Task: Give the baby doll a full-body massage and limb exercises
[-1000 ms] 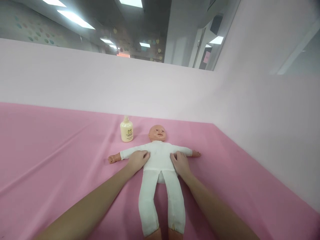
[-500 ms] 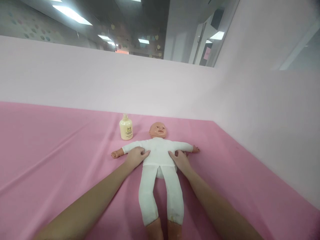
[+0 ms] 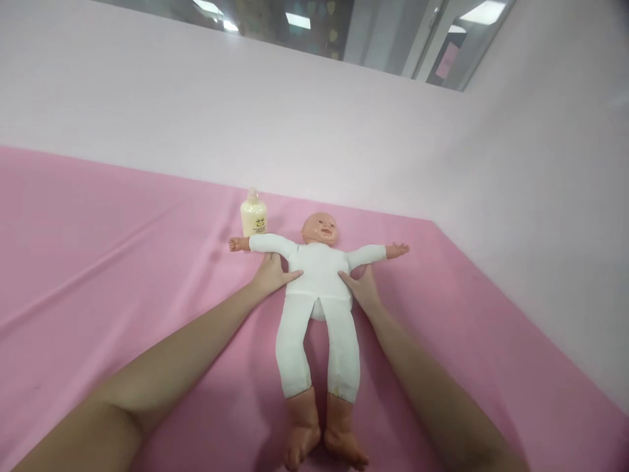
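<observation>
Currently both hands bracket the doll (image 3: 319, 275) at the torso: left hand (image 3: 272, 274) under the doll's arm on that side, thumb across the chest edge, right hand (image 3: 362, 288) mirrored on the other flank. Fingers spread and pressed to the sides, cupping the body; whether they fully clamp it I cannot tell, since the fingers run under the arms. Doll lies flat on its back, arms out, legs straight toward the camera, roughly mid-sheet. Progress judgement: torso is flanked, doll not yet lifted or turned; clothing fully on.

Materials: doll has a soft white knit one-piece, slightly wrinkled, stuffed-looking limbs; head, hands and feet are glossy moulded plastic, peach-toned. Bottle (image 3: 253, 215) stands upright just beyond the doll's arm, near the left hand, cream plastic, rounded, small pump top. Pink sheet (image 3: 122, 262) under the doll, smooth cloth with long shallow creases. Pale wall (image 3: 344, 144) behind the doll's head, matte.
</observation>
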`<move>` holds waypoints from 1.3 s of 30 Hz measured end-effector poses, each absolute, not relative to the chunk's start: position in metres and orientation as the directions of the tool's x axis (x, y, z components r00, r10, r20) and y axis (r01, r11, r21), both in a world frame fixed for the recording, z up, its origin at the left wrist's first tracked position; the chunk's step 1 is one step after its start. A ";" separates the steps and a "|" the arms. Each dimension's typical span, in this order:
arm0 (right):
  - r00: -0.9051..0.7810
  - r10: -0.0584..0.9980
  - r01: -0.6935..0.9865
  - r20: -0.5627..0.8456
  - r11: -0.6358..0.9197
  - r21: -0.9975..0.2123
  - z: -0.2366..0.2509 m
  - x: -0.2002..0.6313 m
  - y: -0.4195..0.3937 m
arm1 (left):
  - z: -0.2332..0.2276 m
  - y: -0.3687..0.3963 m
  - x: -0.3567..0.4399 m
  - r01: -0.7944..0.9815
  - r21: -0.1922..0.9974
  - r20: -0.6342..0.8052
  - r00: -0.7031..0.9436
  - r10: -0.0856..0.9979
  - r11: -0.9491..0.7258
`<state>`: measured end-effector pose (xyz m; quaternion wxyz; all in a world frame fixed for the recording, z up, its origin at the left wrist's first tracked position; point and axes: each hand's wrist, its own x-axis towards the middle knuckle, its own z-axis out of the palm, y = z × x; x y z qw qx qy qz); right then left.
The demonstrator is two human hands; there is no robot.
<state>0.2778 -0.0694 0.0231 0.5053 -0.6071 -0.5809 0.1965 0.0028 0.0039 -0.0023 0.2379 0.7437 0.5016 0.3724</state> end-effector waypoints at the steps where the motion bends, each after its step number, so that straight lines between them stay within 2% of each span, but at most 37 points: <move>1: 0.233 0.902 0.452 0.363 0.231 -0.862 0.025 0.278 -0.068 | -0.003 0.004 0.004 0.532 0.752 0.326 0.213 0.921 -0.389; 3: 0.220 0.896 0.305 0.385 0.312 -0.900 0.026 0.279 -0.066 | -0.002 0.005 0.005 0.449 0.791 0.354 0.216 0.910 -0.415; 5: 0.274 0.884 0.238 0.378 0.318 -0.918 0.026 0.281 -0.065 | 0.001 0.004 0.007 0.372 0.808 0.396 0.233 0.888 -0.458; 8: 0.395 0.862 0.263 0.317 0.225 -0.938 0.025 0.287 -0.066 | 0.009 0.001 0.007 0.311 0.804 0.439 0.263 0.859 -0.506; 13: 0.481 0.840 0.302 0.252 0.111 -0.947 0.020 0.296 -0.063 | 0.012 0.002 0.004 0.321 0.815 0.391 0.309 0.867 -0.482; 16: 0.507 0.817 0.320 0.275 0.117 -0.940 0.018 0.298 -0.058 | 0.007 0.009 0.002 0.280 0.869 0.383 0.145 0.912 -0.409; 18: 0.514 0.795 0.343 0.322 0.154 -0.927 0.018 0.299 -0.055 | 0.004 0.015 0.001 0.187 0.917 0.357 0.013 0.934 -0.353; 21: 0.494 0.788 0.378 0.368 0.187 -0.907 0.021 0.300 -0.054 | 0.001 0.023 0.001 0.035 0.943 0.333 -0.037 0.942 -0.332; 23: 0.478 0.789 0.416 0.386 0.184 -0.891 0.023 0.301 -0.053 | 0.001 0.026 0.000 -0.006 0.940 0.341 -0.040 0.939 -0.342; 26: 0.430 0.777 0.495 0.459 0.223 -0.840 0.025 0.301 -0.051 | 0.002 0.025 -0.002 0.054 0.939 0.342 -0.059 0.938 -0.339; 29: 0.323 0.803 0.540 0.501 0.278 -0.794 0.023 0.296 -0.048 | 0.004 0.021 -0.002 0.207 0.890 0.409 0.030 0.912 -0.406; 32: 0.133 0.874 0.586 0.467 0.310 -0.748 0.018 0.290 -0.048 | 0.003 0.015 0.004 0.411 0.722 0.497 0.251 0.831 -0.556; 35: 0.009 0.895 0.654 0.446 0.332 -0.679 0.012 0.284 -0.049 | 0.000 0.010 0.012 0.540 0.579 0.471 0.390 0.791 -0.611; 39: 0.015 0.914 0.728 0.405 0.268 -0.631 0.012 0.280 -0.053 | -0.004 0.009 0.016 0.561 0.582 0.442 0.389 0.808 -0.588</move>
